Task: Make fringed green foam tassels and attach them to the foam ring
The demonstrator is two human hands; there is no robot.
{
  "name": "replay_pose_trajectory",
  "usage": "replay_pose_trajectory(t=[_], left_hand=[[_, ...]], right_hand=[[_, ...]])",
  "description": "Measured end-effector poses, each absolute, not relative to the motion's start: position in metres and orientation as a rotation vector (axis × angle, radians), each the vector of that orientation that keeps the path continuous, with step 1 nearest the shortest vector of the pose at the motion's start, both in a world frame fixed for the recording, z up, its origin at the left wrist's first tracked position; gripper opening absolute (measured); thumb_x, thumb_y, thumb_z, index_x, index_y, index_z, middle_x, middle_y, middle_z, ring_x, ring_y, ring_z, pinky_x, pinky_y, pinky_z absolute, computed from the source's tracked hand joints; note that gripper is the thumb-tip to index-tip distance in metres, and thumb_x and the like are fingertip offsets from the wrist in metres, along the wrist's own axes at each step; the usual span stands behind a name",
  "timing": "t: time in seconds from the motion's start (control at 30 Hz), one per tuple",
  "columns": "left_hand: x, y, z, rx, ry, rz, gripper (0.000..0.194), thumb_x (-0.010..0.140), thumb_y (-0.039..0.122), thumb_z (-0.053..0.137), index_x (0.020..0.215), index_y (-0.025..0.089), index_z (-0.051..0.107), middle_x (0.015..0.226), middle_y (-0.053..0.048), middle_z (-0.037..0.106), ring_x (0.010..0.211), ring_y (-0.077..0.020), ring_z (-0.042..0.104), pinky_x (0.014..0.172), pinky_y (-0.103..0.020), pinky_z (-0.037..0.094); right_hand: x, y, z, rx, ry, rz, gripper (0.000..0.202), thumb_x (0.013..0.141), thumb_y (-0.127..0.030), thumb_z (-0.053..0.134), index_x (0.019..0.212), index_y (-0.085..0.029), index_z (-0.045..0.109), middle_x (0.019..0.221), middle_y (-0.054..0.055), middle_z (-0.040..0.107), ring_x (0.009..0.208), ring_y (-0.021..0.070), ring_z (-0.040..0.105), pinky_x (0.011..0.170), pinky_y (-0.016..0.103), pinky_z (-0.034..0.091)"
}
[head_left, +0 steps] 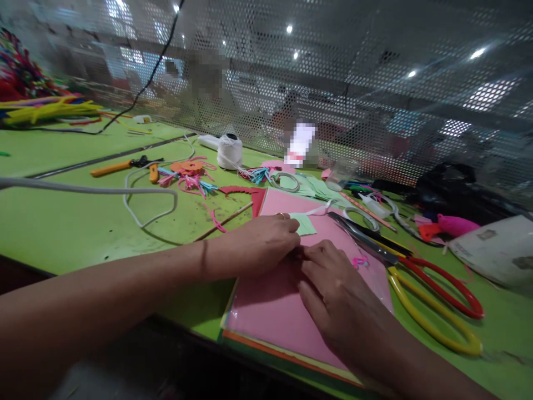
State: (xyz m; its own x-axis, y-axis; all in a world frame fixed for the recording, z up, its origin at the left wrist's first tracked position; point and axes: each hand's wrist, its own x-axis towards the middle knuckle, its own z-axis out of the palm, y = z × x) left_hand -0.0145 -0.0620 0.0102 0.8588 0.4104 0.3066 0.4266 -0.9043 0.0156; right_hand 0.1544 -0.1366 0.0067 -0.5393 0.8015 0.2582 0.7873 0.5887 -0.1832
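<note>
My left hand [270, 241] and my right hand [328, 283] meet over a stack of pink sheets [266, 311] near the table's front edge. Both hands have their fingers bent and pressed together at the tips; whatever they pinch is hidden between them. A light green paper piece [306, 224] lies just beyond my left fingers, with a white strip [320, 209] beside it. A small pink curled piece [360, 261] rests on the sheets right of my right hand. Scissors with red handles [445, 283] and others with yellow handles [437, 319] lie at the right.
On the green table [62, 233] are orange-handled pliers [112, 168], a white thread spool [230, 151], coloured tassels [194, 178], a thin stick [225, 221] and a grey cable [83, 187]. A black bag [462, 186] is at the right; a perforated screen [258, 83] stands behind.
</note>
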Motion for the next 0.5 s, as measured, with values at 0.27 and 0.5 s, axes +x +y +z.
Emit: replay_pose_trajectory(t=[0.27,0.5], left_hand=[[-0.019,-0.057,0.01,-3.008,-0.608,-0.483,0.022,0.087,0.015,0.045,0.077,0.015,0.065,0.077,-0.006,0.057,0.073,-0.0159,0.05,0.067,-0.028,0.04],[-0.012,-0.045,0.007,-3.099,-0.867,-0.568,0.016,0.077,0.018,0.052,0.067,0.013,0.064,0.073,-0.005,0.062,0.062,-0.0111,0.053,0.059,-0.022,0.04]], right_hand=[[0.156,-0.134,0.006,-1.254,-2.462,0.064,0.016,0.085,-0.01,0.047,0.078,-0.013,0.06,0.087,0.01,0.06,0.088,0.0256,0.044,0.077,0.044,0.039],[0.154,-0.134,0.006,-1.211,-2.612,-0.159,0.02,0.085,-0.01,0.047,0.073,-0.013,0.062,0.081,0.011,0.061,0.085,0.0252,0.045,0.076,0.043,0.038]])
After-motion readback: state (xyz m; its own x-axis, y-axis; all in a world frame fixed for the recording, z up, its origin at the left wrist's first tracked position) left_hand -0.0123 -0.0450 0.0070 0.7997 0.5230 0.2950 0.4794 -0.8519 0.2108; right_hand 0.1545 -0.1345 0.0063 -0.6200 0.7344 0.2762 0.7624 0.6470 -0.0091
